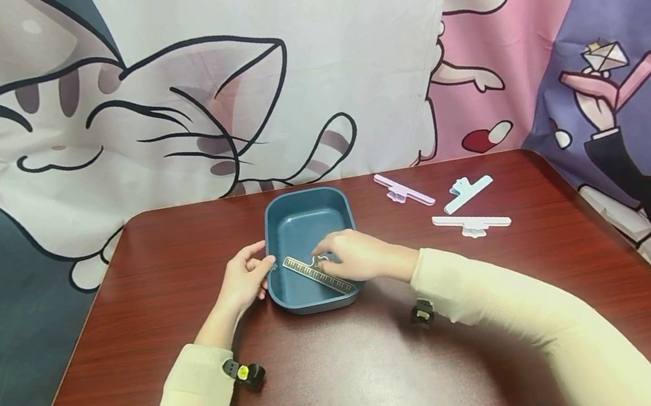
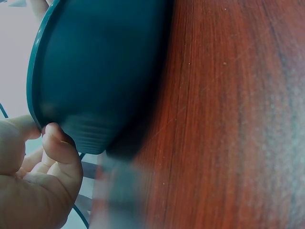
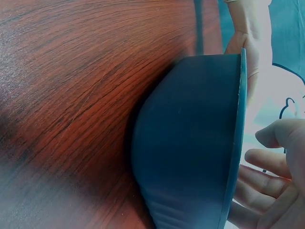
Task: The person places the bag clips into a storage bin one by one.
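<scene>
A deep blue-green rectangular box [image 1: 309,306] with rounded corners stands on the table. My left hand [image 1: 242,277] pinches its left rim between thumb and fingers; the left wrist view shows these fingers [image 2: 62,148] at the box corner. Slanting across the inside is a gold-and-dark bar clip [image 1: 318,275] with ruler-like markings. Over the box's right side, my right hand [image 1: 354,254] has its fingertips at the clip's handle. In the right wrist view its thumb [image 3: 274,133] and fingers stand apart just above the rim, and the box wall hides the clip.
Several more bar clips lie at the back right: a lilac clip [image 1: 405,190], a pale blue clip [image 1: 467,195] and a white clip [image 1: 472,222]. The dark red wooden table [image 1: 338,381] meets a cartoon-printed cloth [image 1: 382,70] behind its far edge.
</scene>
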Demonstrator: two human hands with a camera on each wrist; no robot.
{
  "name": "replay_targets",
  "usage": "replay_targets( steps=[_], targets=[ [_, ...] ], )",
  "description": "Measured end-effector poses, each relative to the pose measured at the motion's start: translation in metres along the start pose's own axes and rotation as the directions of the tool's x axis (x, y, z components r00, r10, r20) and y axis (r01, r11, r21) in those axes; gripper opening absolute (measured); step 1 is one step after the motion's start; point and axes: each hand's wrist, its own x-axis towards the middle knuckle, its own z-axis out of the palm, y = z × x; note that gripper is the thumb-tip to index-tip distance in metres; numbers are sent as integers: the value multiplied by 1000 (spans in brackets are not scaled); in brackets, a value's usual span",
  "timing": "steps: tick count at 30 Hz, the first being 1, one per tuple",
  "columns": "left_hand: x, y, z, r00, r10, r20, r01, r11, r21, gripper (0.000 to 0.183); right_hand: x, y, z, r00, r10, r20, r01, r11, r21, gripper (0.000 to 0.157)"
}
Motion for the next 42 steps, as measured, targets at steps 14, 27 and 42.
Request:
replay_targets(
  steps=[14,27,42],
  targets=[
    [0,0,0,1000,-2,-3,2,1000,4,50,-8,5,-5,998,7,-57,-7,1000,-3,31],
    [1,-1,-1,1000,11,-4,-11,1000,17,50,-14,13,-10,996,8,-91,-8,1000,4,31],
    [1,-1,1,1000,25,-18,-25,1000,5,47,-21,21,-13,991,18,-130,-17,1000,4,31]
  ],
)
